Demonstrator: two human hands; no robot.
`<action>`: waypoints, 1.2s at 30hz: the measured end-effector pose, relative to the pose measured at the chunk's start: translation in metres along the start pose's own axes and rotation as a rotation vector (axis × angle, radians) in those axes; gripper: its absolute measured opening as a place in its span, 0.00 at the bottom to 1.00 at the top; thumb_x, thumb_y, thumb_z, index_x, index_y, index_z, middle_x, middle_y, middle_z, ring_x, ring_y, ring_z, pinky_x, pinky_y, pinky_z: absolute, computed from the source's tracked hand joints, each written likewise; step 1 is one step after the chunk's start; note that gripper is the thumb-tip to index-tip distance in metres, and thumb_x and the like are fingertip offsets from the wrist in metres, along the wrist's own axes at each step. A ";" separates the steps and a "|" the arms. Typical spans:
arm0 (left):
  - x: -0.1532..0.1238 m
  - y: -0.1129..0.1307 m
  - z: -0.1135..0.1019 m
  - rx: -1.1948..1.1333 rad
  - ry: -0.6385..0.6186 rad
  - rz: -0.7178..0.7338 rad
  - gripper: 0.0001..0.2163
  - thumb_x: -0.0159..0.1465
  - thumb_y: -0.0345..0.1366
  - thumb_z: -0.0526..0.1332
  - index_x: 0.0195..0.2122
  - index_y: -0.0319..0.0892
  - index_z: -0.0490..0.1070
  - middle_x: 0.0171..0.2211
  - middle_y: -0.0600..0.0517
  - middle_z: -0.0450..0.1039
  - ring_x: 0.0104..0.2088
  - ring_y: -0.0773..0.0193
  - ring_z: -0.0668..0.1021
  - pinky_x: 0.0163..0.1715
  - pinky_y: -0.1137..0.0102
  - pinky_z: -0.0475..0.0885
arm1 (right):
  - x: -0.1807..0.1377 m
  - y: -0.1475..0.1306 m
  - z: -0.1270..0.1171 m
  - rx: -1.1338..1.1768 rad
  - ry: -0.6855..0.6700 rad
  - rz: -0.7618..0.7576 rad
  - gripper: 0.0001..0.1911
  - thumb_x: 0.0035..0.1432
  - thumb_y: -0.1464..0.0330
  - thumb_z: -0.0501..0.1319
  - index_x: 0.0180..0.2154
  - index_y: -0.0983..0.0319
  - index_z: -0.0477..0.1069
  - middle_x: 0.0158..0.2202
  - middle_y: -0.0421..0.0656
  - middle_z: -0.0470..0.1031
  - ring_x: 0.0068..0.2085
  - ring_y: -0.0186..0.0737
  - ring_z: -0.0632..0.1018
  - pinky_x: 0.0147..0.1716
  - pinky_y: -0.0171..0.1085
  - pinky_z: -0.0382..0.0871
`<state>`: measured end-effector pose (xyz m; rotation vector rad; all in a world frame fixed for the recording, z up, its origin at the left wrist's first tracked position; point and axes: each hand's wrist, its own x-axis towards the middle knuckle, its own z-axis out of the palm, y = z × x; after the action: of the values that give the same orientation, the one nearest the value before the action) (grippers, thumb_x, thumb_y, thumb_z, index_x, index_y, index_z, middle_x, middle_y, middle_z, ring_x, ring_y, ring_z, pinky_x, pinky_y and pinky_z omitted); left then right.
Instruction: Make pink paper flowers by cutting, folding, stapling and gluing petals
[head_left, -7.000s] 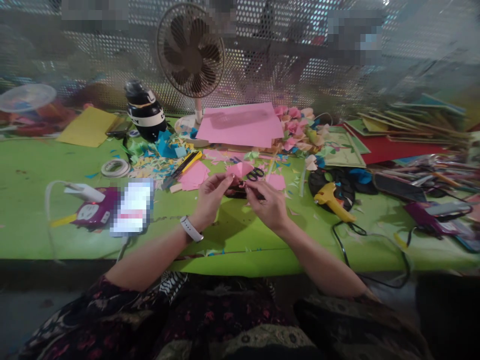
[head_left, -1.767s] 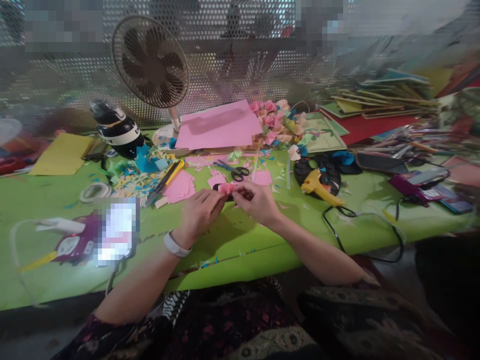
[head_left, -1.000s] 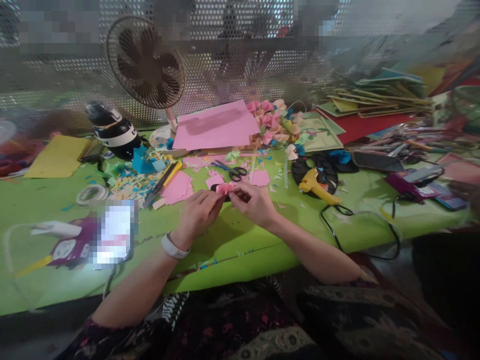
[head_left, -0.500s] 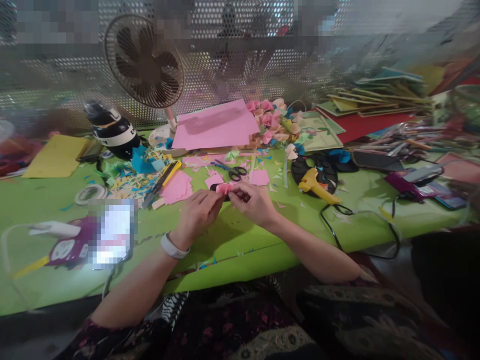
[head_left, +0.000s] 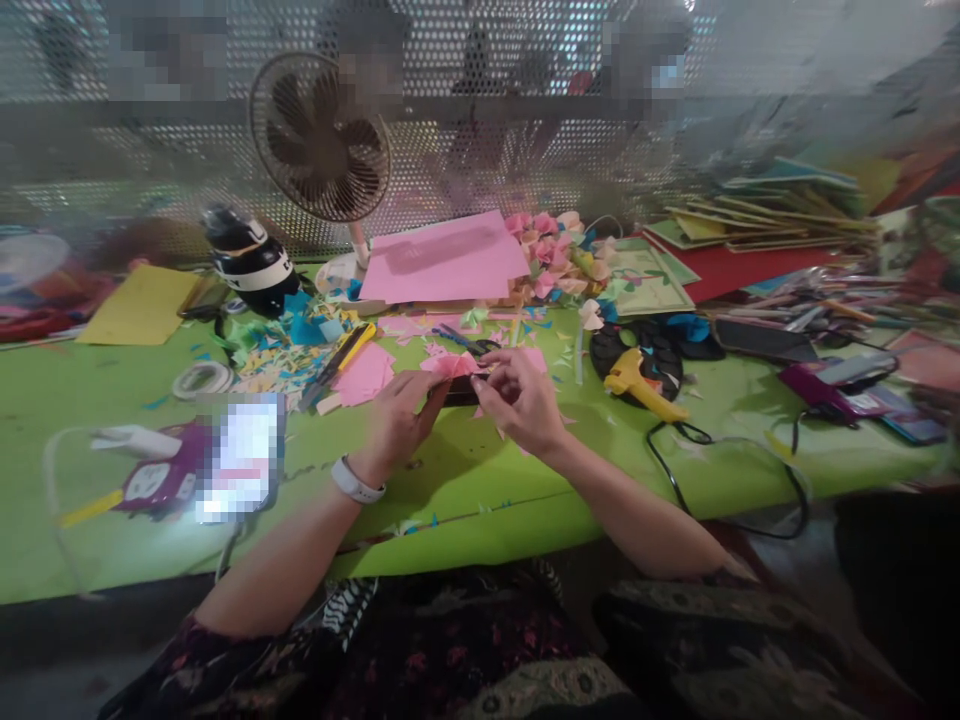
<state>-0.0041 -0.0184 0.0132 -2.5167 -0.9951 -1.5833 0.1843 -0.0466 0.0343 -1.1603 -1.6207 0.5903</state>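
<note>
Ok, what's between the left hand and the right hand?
In the head view, a small pink paper, seemingly pinched by left hand and right hand, with a dark object just beneath it.

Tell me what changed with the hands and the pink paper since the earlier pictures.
The left hand and right hand still pinch the pink paper, which now looks spread wider than a second ago. Nothing was let go. The glue gun and fan stayed put.
</note>
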 end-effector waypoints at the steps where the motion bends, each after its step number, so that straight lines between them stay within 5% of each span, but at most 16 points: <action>1: 0.000 -0.001 0.000 -0.005 0.004 -0.008 0.05 0.68 0.32 0.61 0.42 0.41 0.75 0.36 0.47 0.81 0.35 0.63 0.81 0.36 0.70 0.77 | 0.001 0.001 0.000 -0.001 0.016 0.004 0.13 0.59 0.63 0.62 0.44 0.60 0.66 0.23 0.33 0.68 0.19 0.27 0.64 0.18 0.29 0.56; 10: -0.001 -0.010 0.004 -0.246 0.033 -0.142 0.08 0.68 0.33 0.59 0.41 0.42 0.78 0.39 0.46 0.82 0.40 0.62 0.83 0.44 0.67 0.78 | 0.005 0.018 0.006 -0.053 0.031 -0.070 0.08 0.60 0.63 0.60 0.39 0.61 0.73 0.33 0.43 0.76 0.25 0.32 0.73 0.24 0.33 0.68; 15: 0.001 -0.006 0.002 -0.678 0.011 -0.518 0.11 0.63 0.38 0.63 0.44 0.40 0.72 0.41 0.44 0.81 0.41 0.58 0.84 0.45 0.64 0.78 | 0.007 0.024 0.007 -0.168 0.084 -0.210 0.08 0.61 0.67 0.59 0.38 0.61 0.76 0.33 0.45 0.78 0.28 0.36 0.76 0.29 0.35 0.73; 18: 0.005 -0.002 0.001 -0.911 0.066 -0.772 0.17 0.61 0.43 0.65 0.47 0.41 0.65 0.35 0.48 0.80 0.34 0.59 0.84 0.36 0.67 0.79 | 0.007 0.027 0.007 -0.242 0.102 -0.306 0.09 0.63 0.68 0.59 0.39 0.60 0.77 0.34 0.46 0.80 0.32 0.38 0.78 0.32 0.37 0.75; 24: 0.008 -0.005 0.001 -0.950 0.064 -0.899 0.22 0.53 0.43 0.71 0.46 0.41 0.67 0.32 0.50 0.80 0.33 0.61 0.83 0.31 0.70 0.77 | 0.006 0.035 0.011 -0.312 0.069 -0.419 0.10 0.64 0.68 0.58 0.41 0.58 0.79 0.35 0.46 0.81 0.35 0.40 0.81 0.35 0.38 0.77; 36: 0.008 -0.014 0.005 -1.026 0.082 -1.003 0.18 0.49 0.41 0.74 0.39 0.38 0.76 0.32 0.49 0.82 0.31 0.63 0.82 0.34 0.68 0.78 | 0.014 0.042 0.011 0.002 0.101 -0.039 0.16 0.58 0.60 0.62 0.46 0.60 0.67 0.33 0.41 0.75 0.24 0.32 0.74 0.21 0.32 0.69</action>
<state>-0.0048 -0.0016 0.0130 -2.4228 -2.0353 -3.0809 0.1905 -0.0149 0.0020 -1.1365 -1.5527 0.5005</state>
